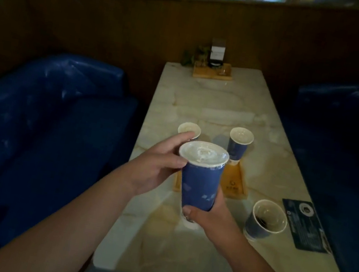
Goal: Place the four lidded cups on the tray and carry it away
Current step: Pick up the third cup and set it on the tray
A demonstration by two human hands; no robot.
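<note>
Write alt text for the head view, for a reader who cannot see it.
Both hands, left hand near the rim and right hand at the base, hold a blue paper cup with a white lid above a wooden tray on a pale marble table, with three similar cups nearby.

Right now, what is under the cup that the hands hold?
Under the held cup lies a wooden tray on the table. The cup and left hand cover most of the tray; the right hand grips the cup's base.
</note>
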